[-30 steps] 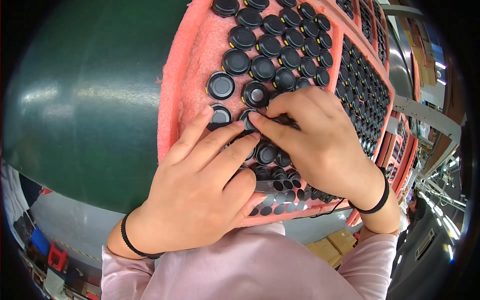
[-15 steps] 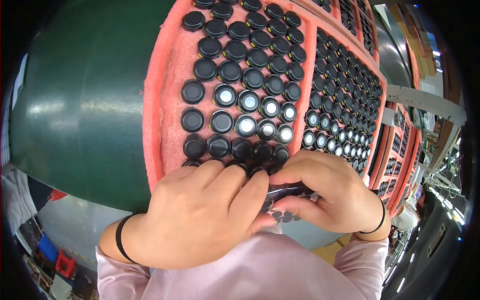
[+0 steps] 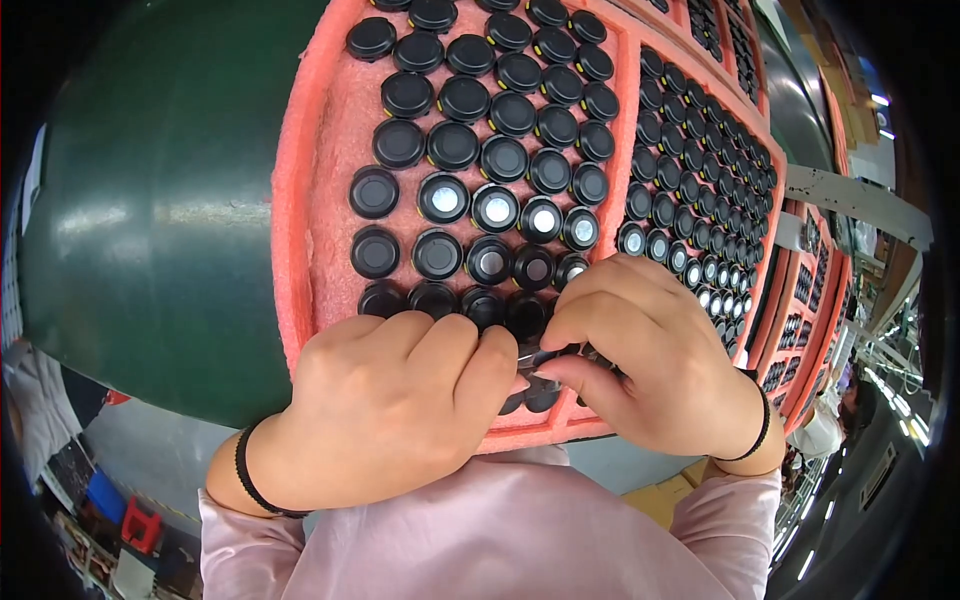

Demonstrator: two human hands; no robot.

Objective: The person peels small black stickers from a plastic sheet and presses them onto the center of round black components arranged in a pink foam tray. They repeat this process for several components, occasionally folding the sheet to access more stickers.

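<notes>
Black round caps (image 3: 505,157) stand in rows in a pink foam tray (image 3: 330,190) in front of me; several in the nearer rows have shiny silvery discs on top. My left hand (image 3: 390,400) is closed over the tray's near rows, its curled fingers covering some caps. Close beside it, my right hand (image 3: 650,370) has its thumb and index finger brought together. Between the two hands shows a small part of a clear, glossy sheet (image 3: 537,356), gripped at the fingertips of both. Most of the sheet is hidden by the fingers.
A second section of smaller-looking black caps (image 3: 690,170) lies right of a foam divider. A green surface (image 3: 160,230) extends on the left. More pink trays (image 3: 800,310) stand farther right past a grey metal bar (image 3: 850,195). A red stool (image 3: 140,525) is at lower left.
The clear sheet with dark dots, which hung below my hands, is now mostly out of sight. My right hand has moved slightly up; the tray's near edge and caps beneath now show.
</notes>
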